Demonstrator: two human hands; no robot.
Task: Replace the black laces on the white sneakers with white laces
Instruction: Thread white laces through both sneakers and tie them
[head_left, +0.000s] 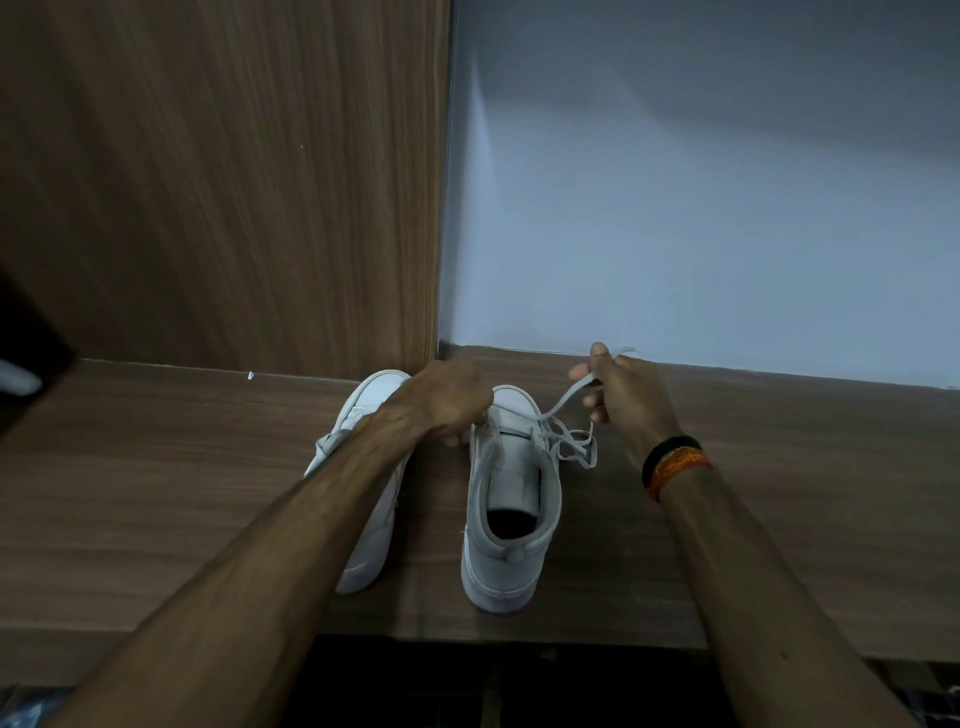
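Two white sneakers stand side by side on a wooden table, toes pointing away from me. The right sneaker has a white lace threaded near its toe, with loose loops lying on its right side. My right hand pinches one end of that lace and holds it taut, up and to the right of the shoe. My left hand rests closed on the front left edge of the right sneaker. My left forearm covers much of the left sneaker. No black lace is visible.
A wood-grain panel rises behind the left half of the table and a pale wall behind the right. A dark object juts in at the left edge. The table's front edge runs just below the shoes' heels.
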